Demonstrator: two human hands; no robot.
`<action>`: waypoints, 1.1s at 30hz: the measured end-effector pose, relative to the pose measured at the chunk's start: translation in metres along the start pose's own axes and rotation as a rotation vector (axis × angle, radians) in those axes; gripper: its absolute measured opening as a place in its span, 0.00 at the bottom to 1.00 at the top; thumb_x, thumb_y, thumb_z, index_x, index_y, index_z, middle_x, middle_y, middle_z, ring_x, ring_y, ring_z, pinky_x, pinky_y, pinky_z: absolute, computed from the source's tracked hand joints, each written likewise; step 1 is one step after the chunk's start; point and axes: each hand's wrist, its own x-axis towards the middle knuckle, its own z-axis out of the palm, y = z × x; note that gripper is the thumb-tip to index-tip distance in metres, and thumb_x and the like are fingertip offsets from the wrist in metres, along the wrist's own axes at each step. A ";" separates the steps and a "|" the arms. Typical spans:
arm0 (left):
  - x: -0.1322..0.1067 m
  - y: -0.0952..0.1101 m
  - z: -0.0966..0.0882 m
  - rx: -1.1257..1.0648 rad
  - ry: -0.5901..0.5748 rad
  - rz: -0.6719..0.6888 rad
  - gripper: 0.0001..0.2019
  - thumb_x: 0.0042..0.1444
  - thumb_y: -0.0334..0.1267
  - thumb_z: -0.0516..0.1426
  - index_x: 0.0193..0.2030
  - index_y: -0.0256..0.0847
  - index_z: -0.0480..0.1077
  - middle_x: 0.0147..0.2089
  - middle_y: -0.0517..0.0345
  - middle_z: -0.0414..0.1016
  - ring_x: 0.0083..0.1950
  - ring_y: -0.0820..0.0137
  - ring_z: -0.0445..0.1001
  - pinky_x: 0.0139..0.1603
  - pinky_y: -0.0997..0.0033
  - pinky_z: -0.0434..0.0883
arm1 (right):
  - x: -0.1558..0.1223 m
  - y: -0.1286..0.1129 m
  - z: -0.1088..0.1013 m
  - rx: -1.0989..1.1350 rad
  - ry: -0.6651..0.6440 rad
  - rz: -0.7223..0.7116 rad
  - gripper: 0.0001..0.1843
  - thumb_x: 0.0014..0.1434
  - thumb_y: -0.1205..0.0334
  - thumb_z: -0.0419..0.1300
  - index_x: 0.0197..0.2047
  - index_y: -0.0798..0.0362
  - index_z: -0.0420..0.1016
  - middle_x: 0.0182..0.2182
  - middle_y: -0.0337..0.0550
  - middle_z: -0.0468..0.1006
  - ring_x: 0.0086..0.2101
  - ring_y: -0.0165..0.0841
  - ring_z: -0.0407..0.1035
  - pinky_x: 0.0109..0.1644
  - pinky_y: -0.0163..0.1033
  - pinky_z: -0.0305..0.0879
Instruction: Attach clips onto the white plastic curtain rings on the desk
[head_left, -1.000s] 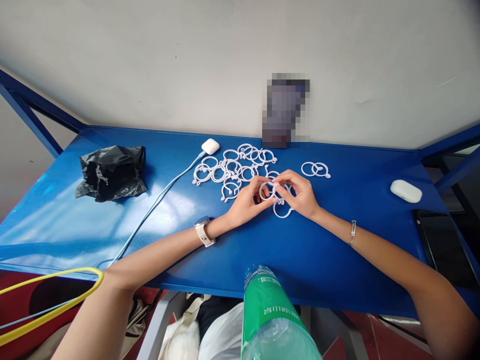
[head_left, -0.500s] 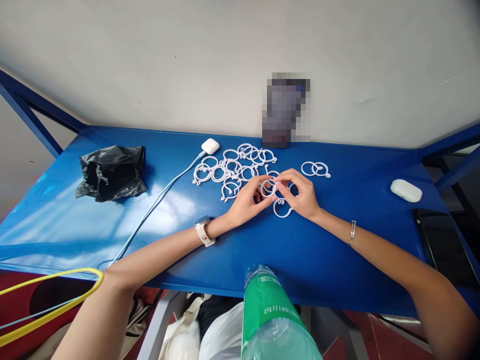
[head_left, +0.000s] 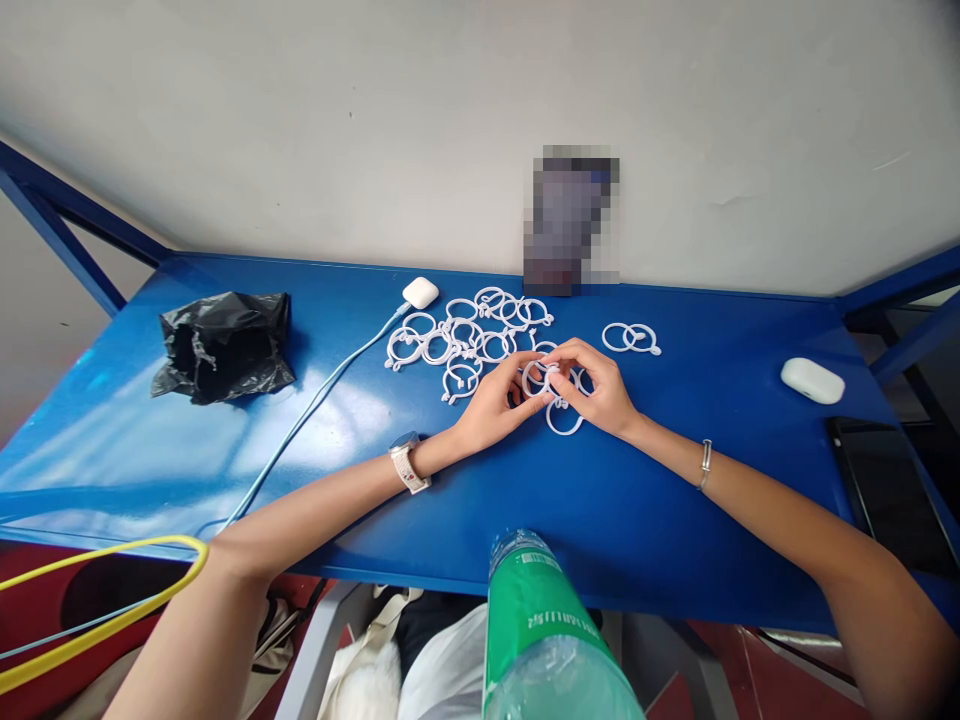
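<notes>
Head camera view: from where I stand, both hands meet near the centre of the frame, over the blue table (head_left: 465,520), around a white ring (head_left: 526,385); the left hand (head_left: 491,405) pinches its left side between thumb and curled fingers, while the right hand (head_left: 600,390) has thumb and forefinger closed on its small fitting at the right, though those fingertips hide whether a second ring is caught there too. Just below them lies a loose ring (head_left: 564,433), partly under the right hand, and left of centre sprawls a ring pile (head_left: 466,340), many overlapping; a ring pair (head_left: 637,348) lies apart, right of centre. I'd worry that the fitting, so slight, could slip from the fingertips if they press off-centre, or snap if twisted hard. A low sweep of the right hand might push the loose ring away, and overlapping rings could hook one another when one is lifted. At lower centre the green-labelled bottle (head_left: 544,610) looms between the forearms, so an elbow drawn inward might knock it; left of centre, a tug on the pale cable (head_left: 315,405) could drag the white case (head_left: 421,292) toward the pile
</notes>
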 end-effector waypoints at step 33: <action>0.000 0.000 0.000 0.082 -0.025 0.049 0.19 0.59 0.47 0.58 0.52 0.39 0.63 0.37 0.57 0.70 0.32 0.74 0.67 0.31 0.75 0.67 | -0.002 -0.001 0.000 -0.047 -0.062 -0.032 0.06 0.66 0.60 0.53 0.40 0.50 0.70 0.34 0.42 0.73 0.30 0.32 0.67 0.36 0.39 0.67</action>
